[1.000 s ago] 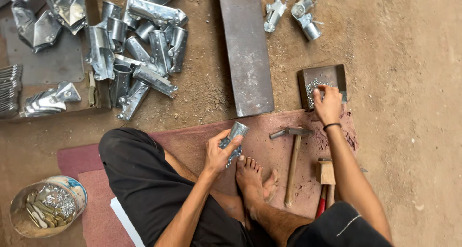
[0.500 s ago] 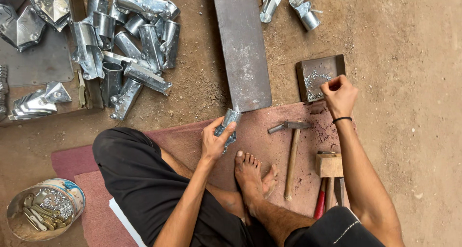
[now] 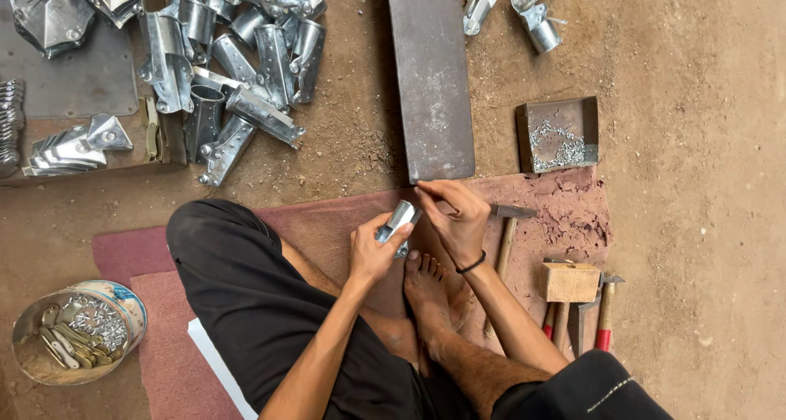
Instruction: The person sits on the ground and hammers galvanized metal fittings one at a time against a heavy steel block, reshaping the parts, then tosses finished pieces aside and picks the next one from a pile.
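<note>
My left hand (image 3: 372, 252) grips a small bent galvanized metal piece (image 3: 399, 221) at frame centre, above my bare foot (image 3: 427, 285). My right hand (image 3: 458, 215) pinches thumb to fingertips at the piece's upper end. Right of it: hammer (image 3: 506, 232), wooden mallet (image 3: 568, 282). Upper right: tray of small rivets (image 3: 558, 135). Top centre: steel plate (image 3: 431, 76). Upper left: pile of metal fittings (image 3: 237, 60). Lower left: tin of parts (image 3: 78, 331).

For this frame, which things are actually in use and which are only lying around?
In use:
- left hand holding a small metal bracket
- right hand, fingertips pinched at the bracket's top end

Lying about:
- tray of small rivets
- hammer
- flat steel plate
- wooden mallet
- pile of brackets
- tin of metal bits
</note>
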### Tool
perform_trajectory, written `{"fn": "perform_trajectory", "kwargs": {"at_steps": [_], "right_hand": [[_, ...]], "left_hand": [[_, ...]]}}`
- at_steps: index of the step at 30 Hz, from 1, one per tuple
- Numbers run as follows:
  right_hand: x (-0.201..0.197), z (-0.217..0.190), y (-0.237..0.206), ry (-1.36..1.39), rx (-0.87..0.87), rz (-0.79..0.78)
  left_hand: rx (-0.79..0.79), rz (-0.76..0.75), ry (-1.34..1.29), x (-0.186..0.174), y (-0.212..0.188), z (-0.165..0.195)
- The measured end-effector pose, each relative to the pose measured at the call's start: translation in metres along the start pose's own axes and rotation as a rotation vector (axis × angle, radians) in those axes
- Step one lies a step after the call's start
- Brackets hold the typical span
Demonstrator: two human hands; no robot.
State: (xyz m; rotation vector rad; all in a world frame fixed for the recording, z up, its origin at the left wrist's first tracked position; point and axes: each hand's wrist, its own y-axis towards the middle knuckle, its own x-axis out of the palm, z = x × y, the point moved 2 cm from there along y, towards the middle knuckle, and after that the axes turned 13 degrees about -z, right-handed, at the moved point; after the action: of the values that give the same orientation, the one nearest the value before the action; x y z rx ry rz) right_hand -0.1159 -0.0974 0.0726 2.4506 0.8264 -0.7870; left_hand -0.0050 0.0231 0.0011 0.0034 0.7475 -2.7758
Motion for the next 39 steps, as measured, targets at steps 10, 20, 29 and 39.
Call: {"fn": "perform_trajectory", "kwargs": {"at_steps": [10,20,29,39], "right_hand": [[0.009,0.004,0.015,0.075,0.122,-0.066],[-0.015,0.06,-0.062,0.185,0.489,0.156],[-0.036,0.098,-0.246,-0.349,1.054,-0.033],[-0.051,0.027,-0.214,0.097,0.788,0.066]], "left_hand": [[-0.043,0.021,-0.011,-0.002,0.004,-0.003],[0.136,-0.074,-0.153,-0.009,0.014,0.026],[0.097,-0.023,-0.105,-0.009,0.03,0.026],[0.165,0.001,-0.048,-0.009,0.032,0.014]]}}
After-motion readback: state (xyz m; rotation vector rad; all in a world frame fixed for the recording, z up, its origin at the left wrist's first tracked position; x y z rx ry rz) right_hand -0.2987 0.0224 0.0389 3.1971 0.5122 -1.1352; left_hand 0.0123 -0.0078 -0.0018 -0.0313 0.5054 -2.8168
